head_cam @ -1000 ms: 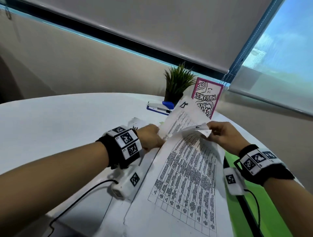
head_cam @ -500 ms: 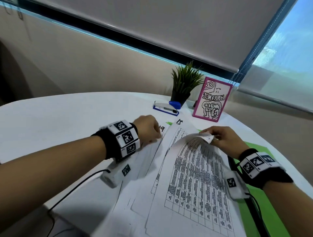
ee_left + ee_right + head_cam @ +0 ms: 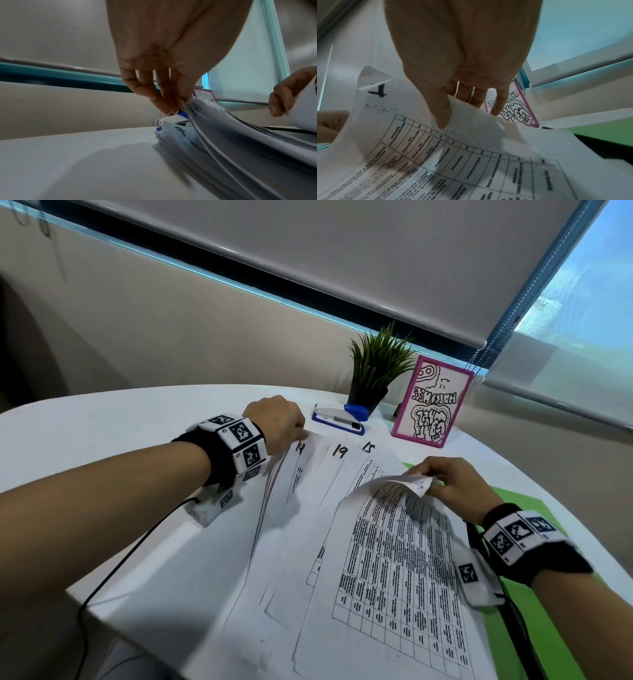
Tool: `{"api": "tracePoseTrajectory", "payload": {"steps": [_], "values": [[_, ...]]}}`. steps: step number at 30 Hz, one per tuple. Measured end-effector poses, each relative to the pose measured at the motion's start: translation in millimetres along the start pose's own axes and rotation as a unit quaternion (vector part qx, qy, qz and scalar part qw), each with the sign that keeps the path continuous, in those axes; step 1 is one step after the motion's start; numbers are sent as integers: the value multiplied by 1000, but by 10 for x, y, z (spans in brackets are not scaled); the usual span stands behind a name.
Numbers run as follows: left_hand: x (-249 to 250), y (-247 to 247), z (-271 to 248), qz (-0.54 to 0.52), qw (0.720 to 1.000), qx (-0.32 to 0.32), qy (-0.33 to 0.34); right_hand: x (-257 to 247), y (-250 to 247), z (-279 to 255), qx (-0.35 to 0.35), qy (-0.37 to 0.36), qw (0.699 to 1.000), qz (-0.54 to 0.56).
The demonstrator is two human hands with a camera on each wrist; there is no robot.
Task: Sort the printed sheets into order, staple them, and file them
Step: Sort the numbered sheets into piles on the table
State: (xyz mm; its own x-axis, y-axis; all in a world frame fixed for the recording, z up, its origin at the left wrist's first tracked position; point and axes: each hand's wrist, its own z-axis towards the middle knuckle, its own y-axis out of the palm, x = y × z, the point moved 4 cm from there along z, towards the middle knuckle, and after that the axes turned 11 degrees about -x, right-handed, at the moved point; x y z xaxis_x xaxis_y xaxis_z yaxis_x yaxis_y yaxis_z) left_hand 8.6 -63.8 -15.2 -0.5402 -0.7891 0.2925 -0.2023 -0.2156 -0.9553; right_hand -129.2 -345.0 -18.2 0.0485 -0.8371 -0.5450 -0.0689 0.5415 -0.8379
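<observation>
White table (image 3: 102,440) bears fanned sheets (image 3: 329,474) near the stapler (image 3: 339,417); left hand (image 3: 277,419) pinches several corners, right hand (image 3: 452,484) pinches one curled sheet (image 3: 394,559). Paper looks light, floppy, slippery: best held at corners

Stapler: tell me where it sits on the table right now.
In the head view the stapler lies at the far side of the white table, just in front of the potted plant, between the left hand and the pink-framed picture.
</observation>
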Motion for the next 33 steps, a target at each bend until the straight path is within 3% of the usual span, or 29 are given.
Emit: {"api": "tracePoseTrajectory", "payload": {"steps": [7, 11, 12, 14, 16, 17, 21, 23, 25, 26, 29, 31, 33], "values": [[156, -146, -21, 49, 995, 47, 69, -14, -21, -12, -1, -2, 1000, -11], [220, -206, -70, -90, 992, 58, 69, -18, 14, 4, -4, 2, 1000, -29], [185, -173, -59, -143, 988, 30, 50, -10, 21, 8, -2, 2, 999, -33], [97, -38, -88, -222, 970, -98, 7, 0, 25, 22, 8, -9, 999, -44], [26, 126, -179, -252, 940, -231, -12, 12, 22, 22, 15, -21, 998, -58], [-2, 172, -225, -246, 935, -257, -17, 14, 24, 21, 15, -25, 998, -60], [-123, 166, -194, -258, 952, -154, -53, 2, 55, 25, -7, -19, 998, -51], [-162, 128, -175, -314, 941, -105, -68, 1, 89, 37, -26, 0, 998, -55], [-198, 130, -199, -358, 923, -122, -71, 15, 118, 51, -37, 14, 998, -54], [-212, 152, -225, -350, 920, -160, -69, 19, 127, 54, -39, 17, 998, -55], [-240, 223, -354, -235, 930, -273, -73, 27, 138, 63, -37, 22, 998, -51], [-267, 202, -363, -229, 936, -252, -86, 26, 134, 68, -36, 25, 998, -49], [-312, 119, -339, -267, 940, -188, -103, 24, 144, 73, -35, 29, 997, -62]]}}
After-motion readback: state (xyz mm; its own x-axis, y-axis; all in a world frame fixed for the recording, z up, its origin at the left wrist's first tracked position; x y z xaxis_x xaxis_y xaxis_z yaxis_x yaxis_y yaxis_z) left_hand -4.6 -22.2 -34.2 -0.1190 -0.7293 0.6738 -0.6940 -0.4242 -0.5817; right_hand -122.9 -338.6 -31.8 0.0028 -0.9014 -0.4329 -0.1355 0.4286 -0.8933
